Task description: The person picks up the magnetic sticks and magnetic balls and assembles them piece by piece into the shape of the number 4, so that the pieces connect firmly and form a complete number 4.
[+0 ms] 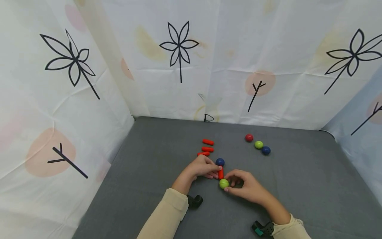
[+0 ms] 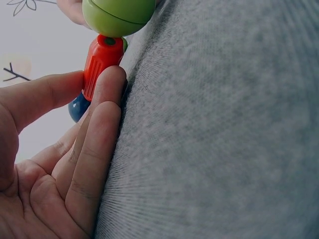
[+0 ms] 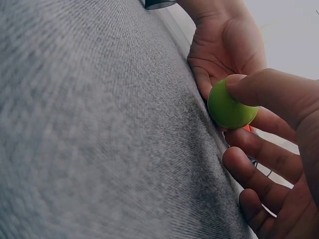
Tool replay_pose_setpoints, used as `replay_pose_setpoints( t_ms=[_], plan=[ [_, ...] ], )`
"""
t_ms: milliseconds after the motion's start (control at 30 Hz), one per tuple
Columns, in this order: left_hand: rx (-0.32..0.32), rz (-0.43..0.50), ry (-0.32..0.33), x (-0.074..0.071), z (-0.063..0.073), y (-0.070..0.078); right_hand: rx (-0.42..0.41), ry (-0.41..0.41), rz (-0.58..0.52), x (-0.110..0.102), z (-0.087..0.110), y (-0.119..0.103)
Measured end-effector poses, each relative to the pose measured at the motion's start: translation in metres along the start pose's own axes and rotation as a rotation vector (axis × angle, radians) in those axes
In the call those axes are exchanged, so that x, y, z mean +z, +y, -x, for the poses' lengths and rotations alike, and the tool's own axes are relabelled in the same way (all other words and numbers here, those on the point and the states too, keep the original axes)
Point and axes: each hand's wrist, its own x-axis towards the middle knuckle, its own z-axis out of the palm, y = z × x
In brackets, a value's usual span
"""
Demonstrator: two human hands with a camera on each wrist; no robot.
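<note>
My left hand pinches a short red rod between thumb and fingers, low over the grey cloth. A dark blue ball sits at the rod's far end. At its near end a green ball meets the rod, held between the thumb and fingers of my right hand. The left wrist view shows a ribbed red rod with a dark hole in its end, right against the green ball. In the right wrist view my thumb presses the green ball, which hides most of the rod.
Several red rods lie beyond my left hand. Farther back to the right are a red ball, a second green ball and another blue ball. White printed curtains enclose the grey table at the back and sides.
</note>
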Motion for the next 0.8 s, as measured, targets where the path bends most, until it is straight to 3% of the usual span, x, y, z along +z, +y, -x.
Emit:
replay_pose_setpoints(
  t_ms=[267, 800],
  plan=[
    [0.033, 0.017, -0.014, -0.0010, -0.0010, -0.0029, -0.012, -0.009, 0.002, 0.0014, -0.0009, 0.0009],
    [0.030, 0.011, -0.016, -0.0007, -0.0008, -0.0028, -0.005, -0.001, -0.002, 0.0026, -0.0012, 0.0008]
  ],
)
